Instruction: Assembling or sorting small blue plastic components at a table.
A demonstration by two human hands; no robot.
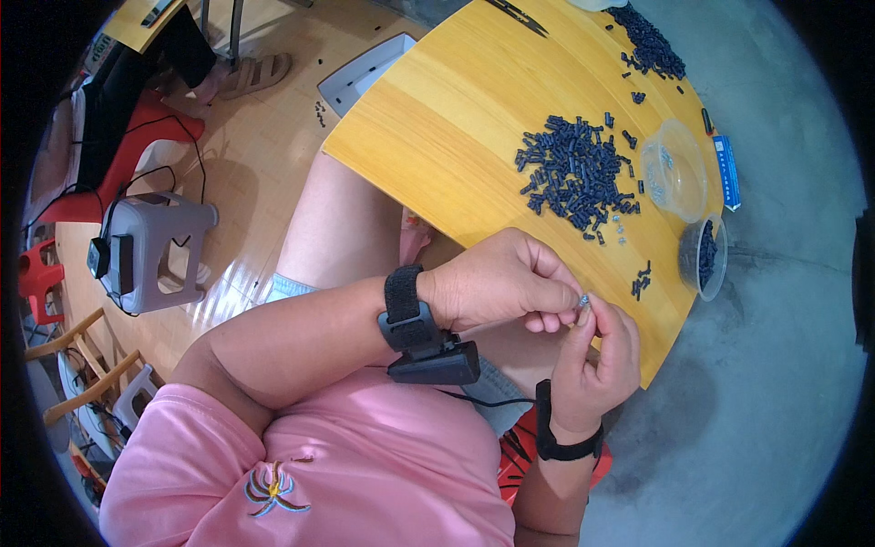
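Note:
My left hand (506,284) and my right hand (603,354) meet just above the near edge of the yellow wooden table (437,137). Both are closed, thumb against finger, on one tiny silvery piece (584,299); its exact kind is too small to make out. Beyond my fingers lies a big heap of small black cylindrical parts (576,173). A few small silvery pieces (620,230) sit at its near right side. Closer to my right hand is a little cluster of black parts (642,281).
At the right edge stand a clear round tub (648,173) and a smaller clear tub (719,275) holding black parts. A blue box (726,173) lies beside them. Another black heap (649,44) and black tweezers (518,16) lie farther off. A grey stool (159,242) stands left; another person's foot (214,82) shows behind.

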